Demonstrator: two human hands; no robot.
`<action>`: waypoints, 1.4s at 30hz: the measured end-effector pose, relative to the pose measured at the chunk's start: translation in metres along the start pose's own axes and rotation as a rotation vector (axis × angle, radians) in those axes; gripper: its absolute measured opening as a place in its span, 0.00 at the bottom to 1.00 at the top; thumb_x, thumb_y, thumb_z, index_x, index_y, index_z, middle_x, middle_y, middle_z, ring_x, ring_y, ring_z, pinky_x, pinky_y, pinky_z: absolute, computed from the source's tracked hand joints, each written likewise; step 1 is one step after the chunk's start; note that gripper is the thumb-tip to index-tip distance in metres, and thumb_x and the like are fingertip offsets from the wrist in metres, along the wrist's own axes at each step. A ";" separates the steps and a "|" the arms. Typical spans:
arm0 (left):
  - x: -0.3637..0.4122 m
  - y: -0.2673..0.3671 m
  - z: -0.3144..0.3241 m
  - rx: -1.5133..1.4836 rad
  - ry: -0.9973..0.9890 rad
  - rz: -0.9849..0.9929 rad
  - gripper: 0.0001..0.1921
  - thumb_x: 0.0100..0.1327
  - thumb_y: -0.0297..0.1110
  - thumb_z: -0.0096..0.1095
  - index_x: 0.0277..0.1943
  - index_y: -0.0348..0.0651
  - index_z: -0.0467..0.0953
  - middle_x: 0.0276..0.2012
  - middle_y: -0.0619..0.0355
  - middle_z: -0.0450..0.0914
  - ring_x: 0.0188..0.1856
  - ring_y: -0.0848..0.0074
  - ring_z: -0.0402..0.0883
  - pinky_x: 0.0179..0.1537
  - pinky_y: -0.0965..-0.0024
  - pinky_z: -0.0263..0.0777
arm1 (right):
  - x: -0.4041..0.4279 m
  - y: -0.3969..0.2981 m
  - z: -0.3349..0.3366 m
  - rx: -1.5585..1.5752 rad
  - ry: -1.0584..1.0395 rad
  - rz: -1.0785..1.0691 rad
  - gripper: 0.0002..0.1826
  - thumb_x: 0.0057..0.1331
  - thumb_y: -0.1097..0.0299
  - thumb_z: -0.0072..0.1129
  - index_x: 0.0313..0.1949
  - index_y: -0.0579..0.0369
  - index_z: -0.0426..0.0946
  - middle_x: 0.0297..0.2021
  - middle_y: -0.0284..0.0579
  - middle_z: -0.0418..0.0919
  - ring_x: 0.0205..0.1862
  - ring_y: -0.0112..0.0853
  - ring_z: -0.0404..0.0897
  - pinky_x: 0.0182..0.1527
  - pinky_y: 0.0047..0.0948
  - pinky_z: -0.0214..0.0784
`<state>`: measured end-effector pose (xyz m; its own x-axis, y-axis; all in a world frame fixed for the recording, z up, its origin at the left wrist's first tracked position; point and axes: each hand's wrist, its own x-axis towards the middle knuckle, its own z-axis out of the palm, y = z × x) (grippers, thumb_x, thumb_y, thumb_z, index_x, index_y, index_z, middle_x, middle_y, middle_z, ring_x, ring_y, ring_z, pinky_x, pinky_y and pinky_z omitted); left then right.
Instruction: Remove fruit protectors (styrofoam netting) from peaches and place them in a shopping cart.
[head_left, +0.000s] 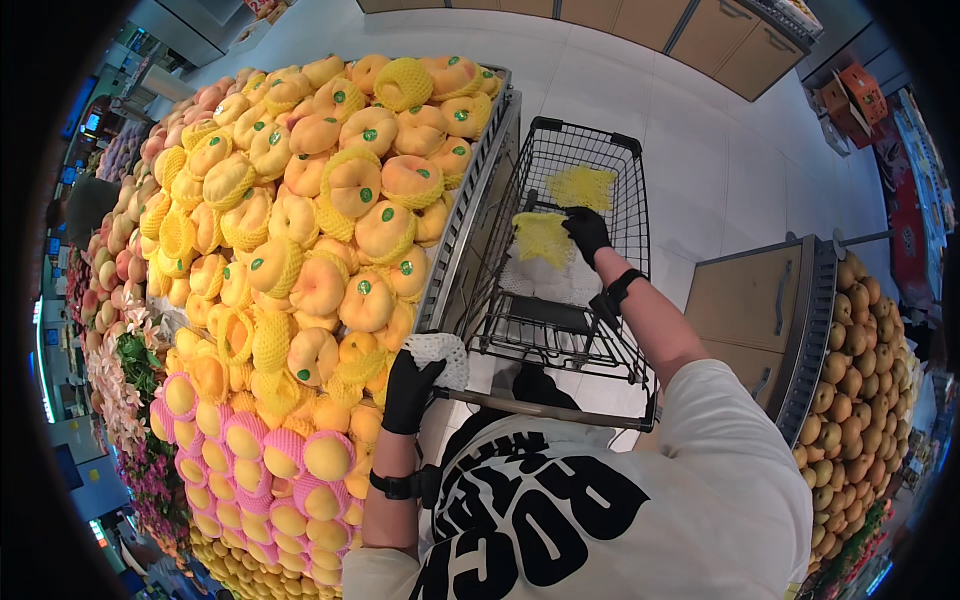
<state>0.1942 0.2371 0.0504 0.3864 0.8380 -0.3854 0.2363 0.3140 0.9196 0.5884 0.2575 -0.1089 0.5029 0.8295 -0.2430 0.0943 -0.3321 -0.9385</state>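
Observation:
My left hand (409, 394), in a black glove, grips a white foam fruit net (439, 360) beside the edge of the fruit stand and the cart's handle (517, 406). Inside the black wire shopping cart (637, 195), my gloved right hand (587, 232) pinches the edge of a yellow foam net (541, 234). That net lies over several white foam nets (529, 281). Another yellow foam net (581, 186) rests farther forward in the cart. To the left are flat yellow peaches (375, 225), many in yellow foam nets and bearing green stickers.
Round yellow fruits in pink foam nets (251, 472) fill the stand's near part. Its metal rail (465, 202) runs along the cart's left side. At right, a cabinet (742, 300) adjoins a display of brown round fruit (847, 375). Cardboard boxes (855, 101) stand at the far right.

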 end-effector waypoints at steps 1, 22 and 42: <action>0.001 -0.001 -0.001 0.093 0.010 0.031 0.18 0.59 0.27 0.64 0.50 0.31 0.71 0.45 0.53 0.79 0.41 0.74 0.81 0.42 0.72 0.76 | 0.031 0.009 -0.009 0.146 0.054 0.177 0.19 0.56 0.73 0.62 0.49 0.55 0.78 0.32 0.43 0.79 0.33 0.30 0.77 0.39 0.29 0.72; -0.021 0.044 0.042 0.284 0.186 0.228 0.12 0.56 0.31 0.65 0.40 0.32 0.79 0.33 0.54 0.83 0.31 0.74 0.81 0.33 0.71 0.73 | -0.176 -0.115 0.039 0.210 -0.399 -0.301 0.12 0.65 0.69 0.60 0.47 0.56 0.78 0.36 0.37 0.80 0.37 0.21 0.76 0.40 0.22 0.69; -0.156 0.069 -0.046 0.250 0.008 0.085 0.12 0.64 0.35 0.60 0.41 0.33 0.77 0.29 0.55 0.80 0.27 0.76 0.79 0.32 0.73 0.71 | -0.349 -0.231 0.109 -0.034 -0.323 -0.709 0.13 0.58 0.72 0.65 0.43 0.56 0.79 0.40 0.45 0.79 0.41 0.37 0.78 0.43 0.31 0.71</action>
<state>0.1094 0.1482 0.1775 0.4070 0.8605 -0.3064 0.4169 0.1234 0.9005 0.2977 0.0940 0.1664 0.0379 0.9367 0.3480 0.3285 0.3173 -0.8896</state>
